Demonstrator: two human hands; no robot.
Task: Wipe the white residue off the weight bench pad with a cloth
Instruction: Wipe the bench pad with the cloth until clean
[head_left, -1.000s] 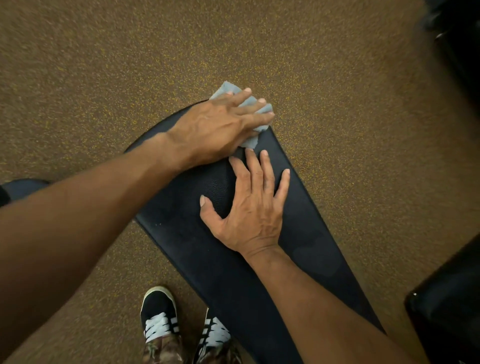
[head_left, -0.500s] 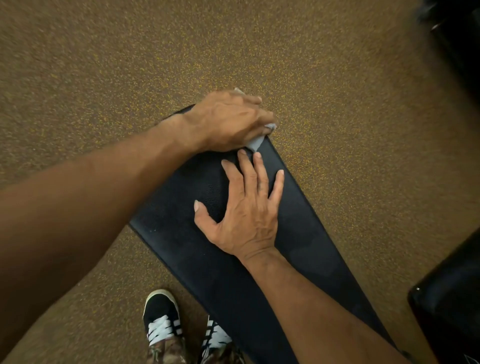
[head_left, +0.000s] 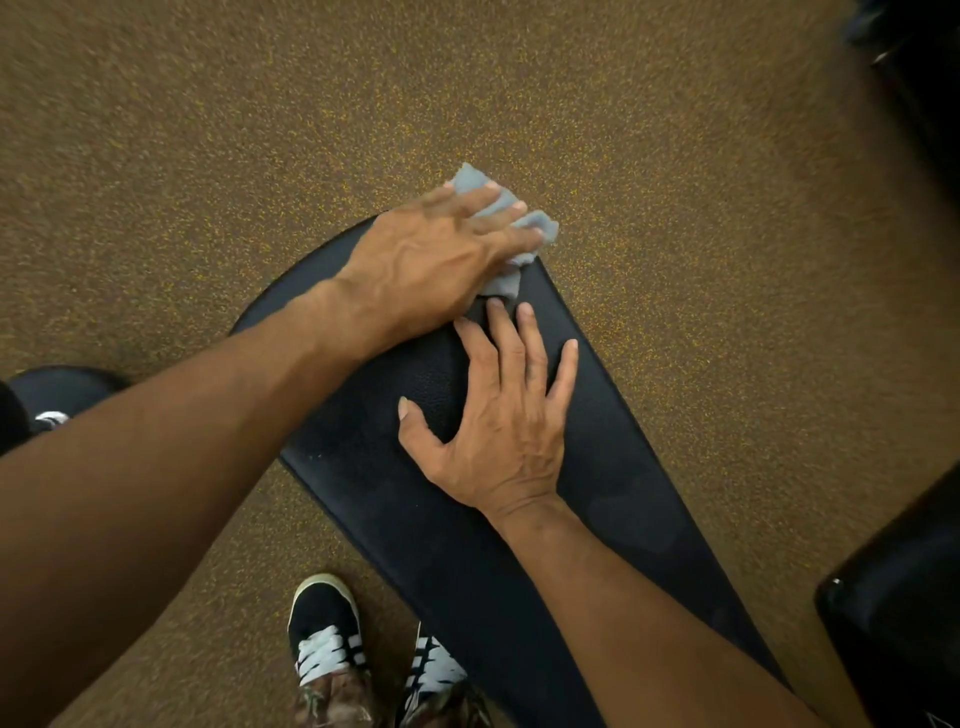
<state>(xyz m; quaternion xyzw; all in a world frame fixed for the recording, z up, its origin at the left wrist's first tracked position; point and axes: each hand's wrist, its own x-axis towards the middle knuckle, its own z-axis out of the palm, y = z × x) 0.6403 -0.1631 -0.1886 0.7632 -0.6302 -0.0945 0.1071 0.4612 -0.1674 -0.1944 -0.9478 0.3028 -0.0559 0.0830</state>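
Note:
A black weight bench pad (head_left: 613, 467) runs from the middle of the view down to the lower right. My left hand (head_left: 431, 265) lies flat with straight fingers on a grey-blue cloth (head_left: 506, 283), pressing it onto the pad's far rounded end; part of the cloth sticks out past the pad's edge. Just behind it, my right hand (head_left: 498, 421) rests flat on the pad with fingers spread. I make out no white residue on the bare pad; a few tiny specks show near its left edge.
Brown speckled gym flooring (head_left: 208, 156) surrounds the bench. My two black-and-white shoes (head_left: 327, 639) stand beside the pad at the bottom. Black equipment sits at the lower right (head_left: 898, 597) and upper right (head_left: 914, 67). Another dark pad (head_left: 57, 384) shows at the left edge.
My left hand curled back over the cloth half a second ago, then stretched out flat again, pushing the cloth toward the pad's far end. My right hand stayed planted.

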